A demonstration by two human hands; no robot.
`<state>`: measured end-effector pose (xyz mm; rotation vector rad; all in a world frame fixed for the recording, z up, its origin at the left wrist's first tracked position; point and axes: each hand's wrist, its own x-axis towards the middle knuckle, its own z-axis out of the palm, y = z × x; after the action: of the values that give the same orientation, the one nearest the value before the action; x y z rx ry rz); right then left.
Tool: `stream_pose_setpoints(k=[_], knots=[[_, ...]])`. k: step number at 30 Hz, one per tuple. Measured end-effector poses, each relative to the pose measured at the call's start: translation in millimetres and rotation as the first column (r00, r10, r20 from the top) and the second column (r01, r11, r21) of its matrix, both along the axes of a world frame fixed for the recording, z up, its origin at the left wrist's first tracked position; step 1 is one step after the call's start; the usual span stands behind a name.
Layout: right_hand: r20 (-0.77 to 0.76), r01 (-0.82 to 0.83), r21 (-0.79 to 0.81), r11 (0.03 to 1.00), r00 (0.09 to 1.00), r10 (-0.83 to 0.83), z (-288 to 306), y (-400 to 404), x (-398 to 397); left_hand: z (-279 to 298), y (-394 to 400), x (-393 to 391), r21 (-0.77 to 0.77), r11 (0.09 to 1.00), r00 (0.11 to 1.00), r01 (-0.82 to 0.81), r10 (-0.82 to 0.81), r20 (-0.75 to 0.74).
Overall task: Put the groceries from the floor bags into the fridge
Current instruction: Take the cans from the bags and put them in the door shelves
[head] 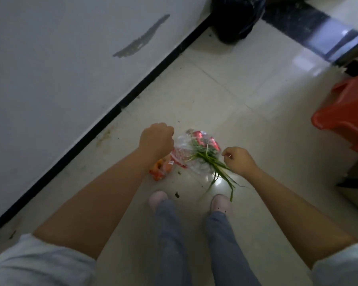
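**Bag coming open at mid-frame**

While the clear bag [191, 153] of greens [210, 159] sits on the floor, left hand [156, 139] and right hand [237, 159] each grip its plastic, fingers curled. Unpacking stage, I'd say; next, lift it clear.

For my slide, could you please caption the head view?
Both hands grip a clear bag of greens on the floor.

Clear bag [185, 150] (greens, red packets) on floor
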<state>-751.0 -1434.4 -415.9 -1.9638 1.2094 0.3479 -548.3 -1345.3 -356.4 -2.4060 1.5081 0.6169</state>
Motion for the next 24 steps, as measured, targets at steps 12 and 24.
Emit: stream_pose_setpoints(k=[12, 24], knots=[[-0.185, 0.022, 0.093, 0.995, 0.983, -0.005, -336, -13, 13, -359, -37, 10, 0.189, 0.951, 0.957, 0.247, -0.209, -0.201], [-0.078, 0.023, -0.612, 0.791, 0.993, -0.089, -529, -2, 32, -549, -69, 32, -0.078, 0.868, 0.871, 0.491, -0.491, 0.015]])
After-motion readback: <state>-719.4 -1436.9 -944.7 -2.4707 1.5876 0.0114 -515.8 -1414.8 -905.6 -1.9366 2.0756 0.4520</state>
